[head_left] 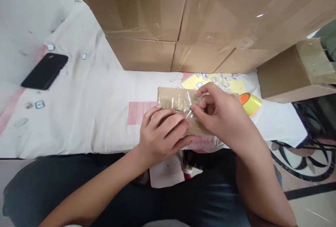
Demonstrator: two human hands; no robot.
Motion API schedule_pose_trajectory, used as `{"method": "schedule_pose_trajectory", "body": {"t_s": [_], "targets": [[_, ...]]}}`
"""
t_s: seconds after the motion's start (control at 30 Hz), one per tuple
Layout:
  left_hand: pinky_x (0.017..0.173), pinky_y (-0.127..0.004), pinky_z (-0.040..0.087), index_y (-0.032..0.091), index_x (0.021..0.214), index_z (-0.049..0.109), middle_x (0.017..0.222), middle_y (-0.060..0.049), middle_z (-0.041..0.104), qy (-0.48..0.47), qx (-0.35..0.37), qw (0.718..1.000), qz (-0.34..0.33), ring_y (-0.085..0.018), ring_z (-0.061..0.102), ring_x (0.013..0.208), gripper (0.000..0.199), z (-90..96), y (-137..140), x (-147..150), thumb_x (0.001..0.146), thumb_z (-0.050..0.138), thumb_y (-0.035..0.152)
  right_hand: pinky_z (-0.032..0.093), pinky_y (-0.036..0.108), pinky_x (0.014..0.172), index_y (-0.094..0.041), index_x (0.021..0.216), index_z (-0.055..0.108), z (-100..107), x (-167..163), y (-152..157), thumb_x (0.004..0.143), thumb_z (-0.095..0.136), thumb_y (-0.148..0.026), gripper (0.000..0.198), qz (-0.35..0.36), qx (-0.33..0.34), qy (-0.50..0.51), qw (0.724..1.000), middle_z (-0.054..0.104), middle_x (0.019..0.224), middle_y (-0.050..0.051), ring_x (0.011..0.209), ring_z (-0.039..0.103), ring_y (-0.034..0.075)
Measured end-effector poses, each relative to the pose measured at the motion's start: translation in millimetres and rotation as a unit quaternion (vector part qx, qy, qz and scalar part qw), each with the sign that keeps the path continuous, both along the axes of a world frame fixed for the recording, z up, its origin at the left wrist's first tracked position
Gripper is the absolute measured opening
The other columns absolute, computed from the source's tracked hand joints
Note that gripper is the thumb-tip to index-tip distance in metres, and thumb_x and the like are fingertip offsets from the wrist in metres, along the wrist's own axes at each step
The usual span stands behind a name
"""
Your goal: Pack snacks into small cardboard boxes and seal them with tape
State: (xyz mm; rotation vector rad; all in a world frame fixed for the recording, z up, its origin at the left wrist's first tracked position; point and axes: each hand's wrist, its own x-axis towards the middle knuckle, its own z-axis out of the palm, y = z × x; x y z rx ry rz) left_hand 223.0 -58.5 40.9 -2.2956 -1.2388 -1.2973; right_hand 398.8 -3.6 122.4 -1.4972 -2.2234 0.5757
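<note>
A small flat cardboard box (168, 95) lies on the cloth in front of me, with shiny clear tape (188, 109) across its top. My left hand (164, 130) grips the box's near left part, fingers curved over the top and thumb along the near side. Over the right half, my right hand (217, 109) has thumb and forefinger pinched on the clear tape; the other fingers are curled. Both hands cover much of the box. Just right of it lies a yellow-green roll with an orange inside (250, 103), partly behind my right hand.
Stacked cardboard boxes (147, 53) stand close behind the work spot, and another carton (283, 73) is at the right. A yellow sheet (238, 85) with paper scraps lies at their foot. On the white cloth (105, 115), a black phone (45, 71) lies far left near small blue-edged labels (40, 104).
</note>
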Motion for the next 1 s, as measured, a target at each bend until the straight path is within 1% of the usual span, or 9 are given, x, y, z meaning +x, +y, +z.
{"method": "schedule_pose_trajectory", "body": {"t_s": [0.07, 0.2, 0.3, 0.4, 0.53, 0.73, 0.9, 0.93, 1.0], "targets": [[0.101, -0.042, 0.045, 0.023, 0.097, 0.071, 0.098, -0.002, 0.079, -0.005, -0.002, 1.000, -0.004, -0.022, 0.067, 0.094, 0.025, 0.3, 0.1, 0.4, 0.086, 0.074, 0.045, 0.033, 0.027, 0.058, -0.022, 0.093, 0.056, 3.0, 0.5, 2.7, 0.082, 0.070, -0.030, 0.020, -0.040, 0.003, -0.065, 0.997, 0.051, 0.056, -0.007, 0.054, 0.050, 0.014], [0.102, -0.044, 0.044, 0.021, 0.099, 0.071, 0.101, -0.001, 0.080, -0.006, -0.016, 1.000, -0.007, -0.023, 0.066, 0.096, 0.027, 0.3, 0.3, 0.1, 0.086, 0.075, 0.045, 0.032, 0.028, 0.060, -0.021, 0.094, 0.055, 4.3, 11.5, 15.9, 0.070, 0.080, -0.052, 0.047, -0.172, 0.036, -0.118, 0.977, 0.051, 0.061, -0.005, 0.058, 0.050, 0.017], [0.102, -0.045, 0.044, 0.021, 0.098, 0.071, 0.102, 0.000, 0.080, -0.006, -0.017, 1.000, -0.008, -0.023, 0.066, 0.097, 0.027, 0.4, -0.5, 0.3, 0.085, 0.075, 0.044, 0.033, 0.031, 0.062, -0.022, 0.089, 0.054, 1.2, 23.5, 23.0, 0.073, 0.077, -0.054, 0.043, -0.240, 0.089, -0.107, 0.961, 0.055, 0.067, -0.002, 0.061, 0.049, 0.018], [0.101, -0.045, 0.044, 0.021, 0.098, 0.071, 0.102, 0.001, 0.081, -0.007, -0.013, 1.000, -0.009, -0.024, 0.067, 0.096, 0.027, 0.2, -2.3, 0.4, 0.084, 0.077, 0.044, 0.037, 0.033, 0.067, -0.022, 0.087, 0.056, -2.3, 28.5, 19.7, 0.081, 0.069, -0.051, 0.033, -0.192, 0.125, -0.110, 0.967, 0.058, 0.074, 0.002, 0.069, 0.053, 0.020], [0.100, -0.047, 0.045, 0.020, 0.099, 0.071, 0.098, 0.000, 0.081, -0.008, 0.009, 1.000, -0.023, -0.024, 0.068, 0.093, 0.026, -1.4, -4.5, -2.4, 0.084, 0.078, 0.041, 0.039, 0.042, 0.084, -0.019, 0.097, 0.063, -5.0, 18.0, 8.2, 0.083, 0.062, -0.065, 0.048, -0.099, 0.161, -0.156, 0.970, 0.065, 0.098, 0.011, 0.095, 0.058, 0.030], [0.098, -0.046, 0.047, 0.019, 0.103, 0.072, 0.093, -0.001, 0.081, -0.009, 0.020, 0.997, -0.069, -0.022, 0.067, 0.089, 0.023, -1.3, -3.2, -6.5, 0.082, 0.081, 0.023, 0.036, 0.044, 0.086, -0.018, 0.084, 0.068, -6.4, 4.8, 8.0, 0.086, 0.057, -0.072, 0.055, -0.142, 0.098, -0.212, 0.962, 0.070, 0.086, 0.010, 0.091, 0.061, 0.030], [0.098, -0.045, 0.044, 0.018, 0.103, 0.072, 0.091, -0.003, 0.080, -0.004, 0.030, 0.997, -0.075, -0.021, 0.065, 0.086, 0.018, 2.8, 2.3, -3.0, 0.085, 0.076, 0.015, 0.035, 0.041, 0.083, -0.019, 0.084, 0.072, -10.3, 10.5, 14.1, 0.104, 0.040, -0.039, 0.043, -0.154, 0.110, -0.215, 0.958, 0.074, 0.088, 0.009, 0.089, 0.064, 0.027], [0.097, -0.045, 0.043, 0.018, 0.104, 0.072, 0.089, -0.003, 0.080, 0.001, 0.036, 0.997, -0.075, -0.021, 0.065, 0.084, 0.019, 4.2, 2.6, -2.4, 0.085, 0.076, 0.015, 0.035, 0.041, 0.082, -0.019, 0.085, 0.073, -10.5, 11.2, 13.5, 0.104, 0.039, -0.036, 0.043, -0.155, 0.113, -0.211, 0.958, 0.074, 0.088, 0.009, 0.089, 0.064, 0.026], [0.094, -0.044, 0.043, 0.017, 0.109, 0.072, 0.085, -0.004, 0.078, 0.015, 0.043, 0.996, -0.076, -0.020, 0.064, 0.082, 0.023, 7.7, 1.7, -1.4, 0.086, 0.075, 0.016, 0.036, 0.042, 0.083, -0.019, 0.086, 0.073, -9.8, 11.4, 9.9, 0.101, 0.045, -0.047, 0.042, -0.158, 0.118, -0.195, 0.961, 0.074, 0.089, 0.009, 0.090, 0.064, 0.028]]}}
